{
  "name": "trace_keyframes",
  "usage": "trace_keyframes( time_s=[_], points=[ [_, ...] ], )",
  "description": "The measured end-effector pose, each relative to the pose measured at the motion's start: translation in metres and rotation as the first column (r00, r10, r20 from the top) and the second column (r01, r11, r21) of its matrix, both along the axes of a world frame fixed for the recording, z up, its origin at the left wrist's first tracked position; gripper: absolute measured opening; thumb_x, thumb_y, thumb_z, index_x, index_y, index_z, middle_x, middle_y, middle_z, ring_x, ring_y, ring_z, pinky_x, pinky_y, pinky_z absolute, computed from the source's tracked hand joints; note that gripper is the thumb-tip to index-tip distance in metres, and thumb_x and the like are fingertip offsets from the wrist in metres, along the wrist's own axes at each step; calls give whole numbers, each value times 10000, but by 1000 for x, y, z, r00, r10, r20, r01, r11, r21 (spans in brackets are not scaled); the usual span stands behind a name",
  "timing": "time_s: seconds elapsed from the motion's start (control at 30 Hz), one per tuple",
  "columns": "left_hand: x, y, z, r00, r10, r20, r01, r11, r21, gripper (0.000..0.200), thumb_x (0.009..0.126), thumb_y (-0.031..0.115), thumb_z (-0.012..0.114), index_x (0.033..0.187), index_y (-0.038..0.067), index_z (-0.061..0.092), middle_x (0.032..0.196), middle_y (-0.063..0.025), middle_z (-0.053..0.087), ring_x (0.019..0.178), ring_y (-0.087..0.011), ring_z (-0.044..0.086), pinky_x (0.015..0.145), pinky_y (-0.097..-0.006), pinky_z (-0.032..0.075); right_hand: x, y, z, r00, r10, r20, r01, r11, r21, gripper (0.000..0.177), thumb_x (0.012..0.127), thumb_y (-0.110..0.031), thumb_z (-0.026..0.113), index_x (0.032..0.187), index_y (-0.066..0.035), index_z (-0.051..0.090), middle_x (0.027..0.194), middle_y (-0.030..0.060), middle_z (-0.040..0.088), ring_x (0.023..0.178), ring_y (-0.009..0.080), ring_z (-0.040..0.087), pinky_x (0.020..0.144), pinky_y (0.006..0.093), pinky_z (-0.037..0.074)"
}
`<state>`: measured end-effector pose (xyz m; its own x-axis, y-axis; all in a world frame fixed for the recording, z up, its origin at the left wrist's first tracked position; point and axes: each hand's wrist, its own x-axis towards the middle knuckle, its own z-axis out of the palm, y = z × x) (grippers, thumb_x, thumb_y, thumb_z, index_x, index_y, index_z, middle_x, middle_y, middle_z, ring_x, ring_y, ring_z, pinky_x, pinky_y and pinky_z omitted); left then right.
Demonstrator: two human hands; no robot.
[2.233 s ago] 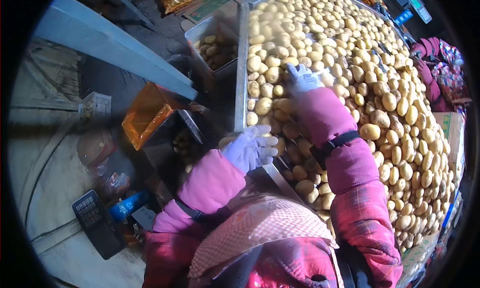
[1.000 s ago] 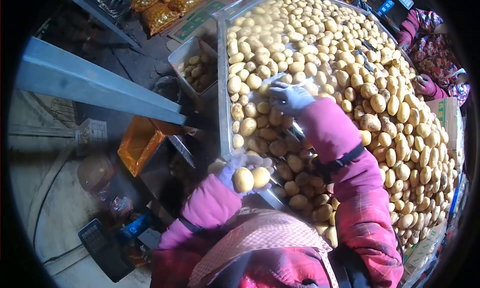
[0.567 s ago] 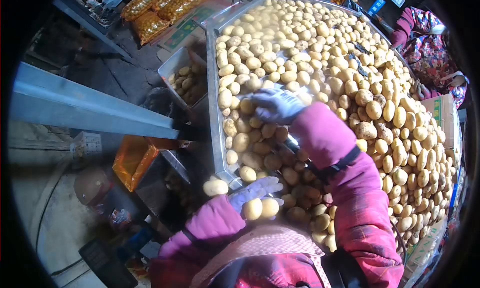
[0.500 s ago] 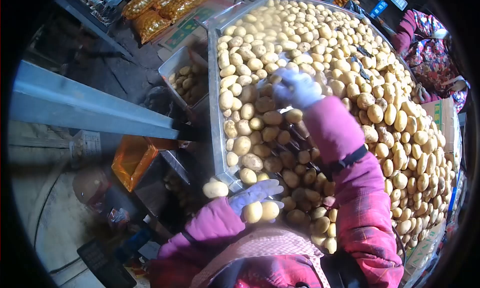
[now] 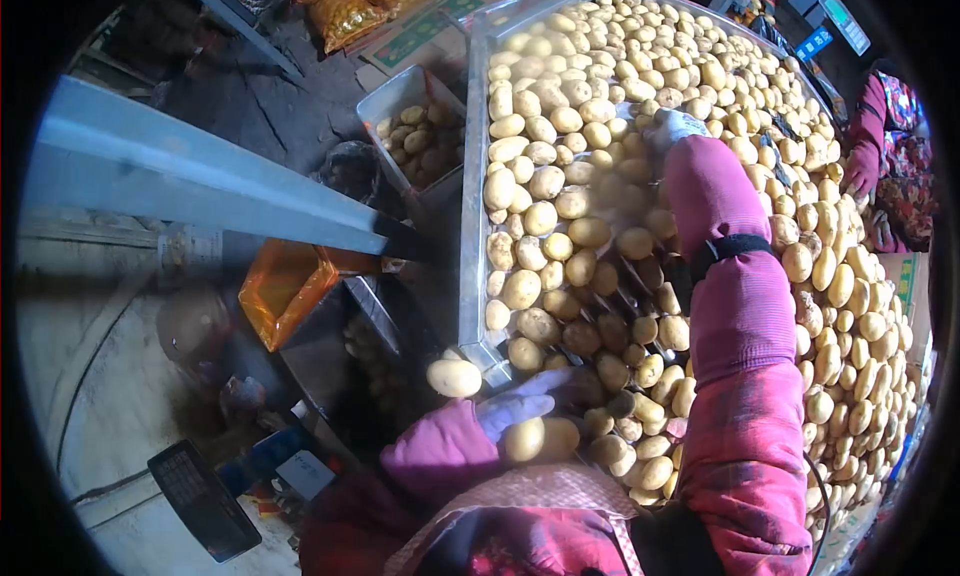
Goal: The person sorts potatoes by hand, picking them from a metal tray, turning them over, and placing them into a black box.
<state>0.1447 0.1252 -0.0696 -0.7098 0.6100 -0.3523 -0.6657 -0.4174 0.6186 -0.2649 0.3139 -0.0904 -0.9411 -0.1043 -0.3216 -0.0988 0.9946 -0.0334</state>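
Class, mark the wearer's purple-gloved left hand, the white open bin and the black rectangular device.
Purple-gloved left hand (image 5: pixel 515 409): head view, middle of the glove.
White open bin (image 5: pixel 398 92): head view, bare inner wall.
Black rectangular device (image 5: pixel 205 502): head view, middle of its casing.

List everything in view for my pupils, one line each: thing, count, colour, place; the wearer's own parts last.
Table: one, grey metal rim, centre to right
Potatoes: too many to count, yellow-brown, heaped on the table
Tub: one, whitish, left of the table, holding potatoes
Bags: several, orange-yellow, top left
Cardboard: brown and green, beside the bags
Beam: one, blue-grey, left
Box: one, orange lining, below the beam
Keypad device: one, black, lower left
Co-worker: one, pink sleeves, right edge
Own left hand: one, lilac glove, beside two potatoes
Own right hand: one, pale glove, over the heap
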Motion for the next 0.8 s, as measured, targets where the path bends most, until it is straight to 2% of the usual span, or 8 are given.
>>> trace_keyframes(
  time_s=[0.13,0.23,0.33,0.37,0.5,0.53,0.6,0.8],
  points=[
    [16,3,-24,991,135,5,-135,991,-2,711,916,339,511,1483,27,217,1497,-168,298,1384,-278,297,1148,-399,202,34,2,1,953,-4,-304,-49,985,-166,325,838,-390,625,1007,-116,663,995,138,667,909,328,645,789,429,498],
    [8,-15,-1,917,227,327,-359,826,434,675,895,340,600,1468,160,291,1460,-157,354,1191,-369,514,886,-519,511,33,16,12,968,-213,135,249,729,-637,446,777,-415,691,1042,-59,649,905,82,687,847,188,656,773,332,516],
    [-19,-40,31,898,384,214,-433,861,269,661,866,362,638,1439,229,337,1409,-163,412,1131,-393,553,780,-529,556,95,-23,67,965,148,216,78,624,-778,302,849,-302,682,1043,-71,675,891,21,667,828,139,610,751,284,497],
    [-25,-46,32,890,412,197,-456,815,357,636,894,339,576,1459,244,300,1414,-169,419,1143,-380,553,792,-548,549,122,-23,67,887,391,244,113,329,-937,403,846,-349,689,1159,-97,651,998,34,656,944,130,583,832,271,477],
    [-43,-63,42,846,504,173,-533,786,314,582,897,399,542,1421,214,368,1353,-146,502,1037,-360,610,718,-502,576,130,-55,65,899,437,17,-275,596,-754,565,892,-541,539,1290,-141,567,1195,85,633,1148,224,556,1013,367,382],
    [-37,-62,41,825,543,159,-564,771,297,557,904,403,536,1406,208,395,1345,-137,514,1038,-350,609,712,-491,577,92,-52,59,867,490,-91,-485,788,-380,551,901,-518,541,1292,-131,558,1234,106,609,1144,231,559,1013,375,388],
    [-29,-69,32,821,521,232,-565,684,463,553,893,378,551,1404,209,421,1374,-143,488,1165,-369,529,857,-522,502,47,-47,-2,982,163,-92,-173,599,-782,557,902,-451,545,1354,-132,485,1313,170,545,1199,303,537,1015,402,400],
    [-11,-92,53,725,626,286,-689,656,308,647,832,334,557,1436,189,374,1467,-134,368,1249,-394,447,852,-542,467,8,-85,-62,897,277,-344,-317,946,-64,630,854,-521,526,1422,-293,378,1486,145,340,1368,314,333,1110,431,295]
  ],
)
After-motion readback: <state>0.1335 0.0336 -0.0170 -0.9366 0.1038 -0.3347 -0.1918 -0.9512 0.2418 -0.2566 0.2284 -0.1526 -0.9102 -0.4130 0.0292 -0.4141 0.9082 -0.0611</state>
